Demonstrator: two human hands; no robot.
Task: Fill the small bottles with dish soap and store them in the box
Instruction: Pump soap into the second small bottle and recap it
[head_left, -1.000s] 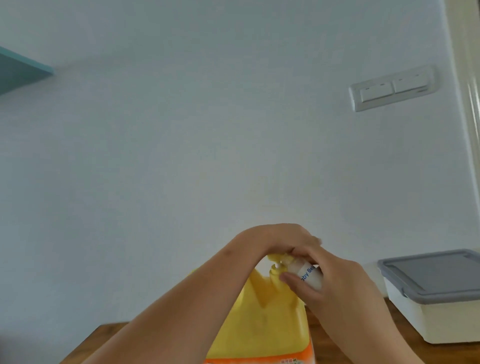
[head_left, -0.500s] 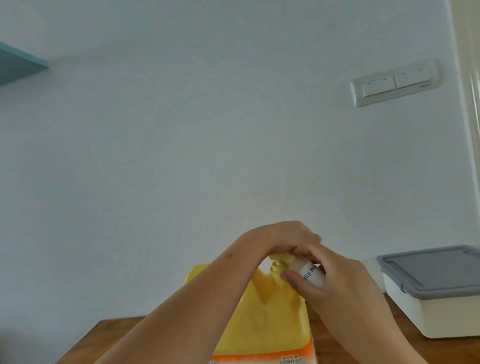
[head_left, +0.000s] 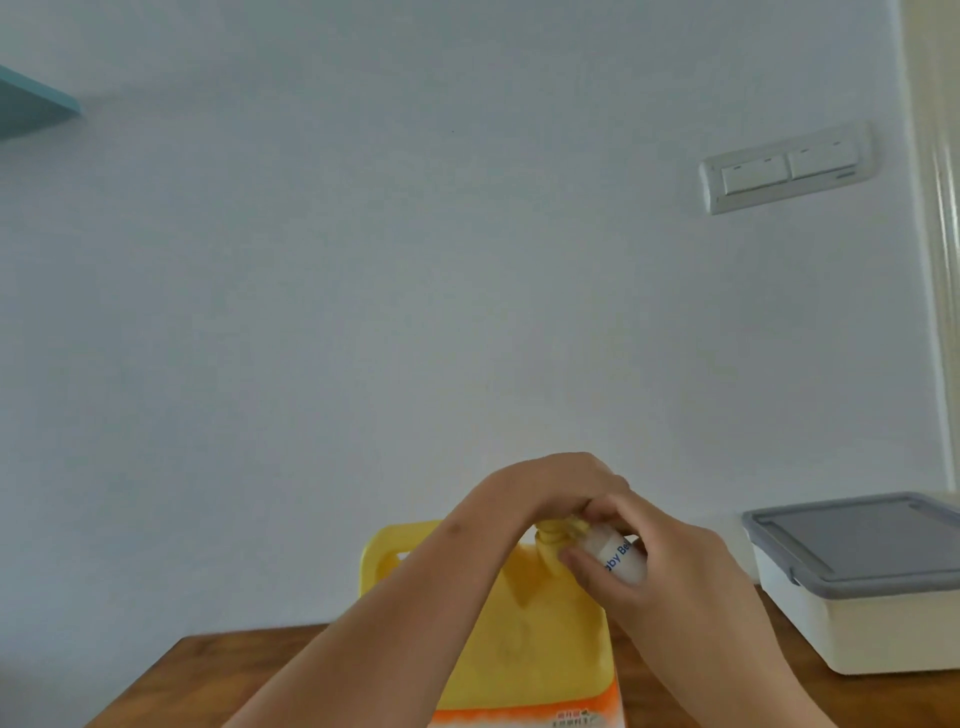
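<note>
Hands are meeting over the top of the yellow dish soap jug (head_left: 519, 639), which is standing on the desk (head_left: 171, 675) with its base running off the bottom edge of the view. The left hand (head_left: 550, 483) is curling its fingers down over the pump head (head_left: 558, 530). The right hand (head_left: 670, 577) is gripping the small bottle (head_left: 615, 558), white with blue lettering, holding it tilted just beside the pump, with its upper end hidden among the fingers. The box (head_left: 872, 613) is sitting on the desk to the right, against the wall, with its grey lid on and its right side running off the frame. It is standing well apart from the jug, and wood is showing between them. Left of the jug, the desk's back edge is running along the wall to a far corner.
</note>
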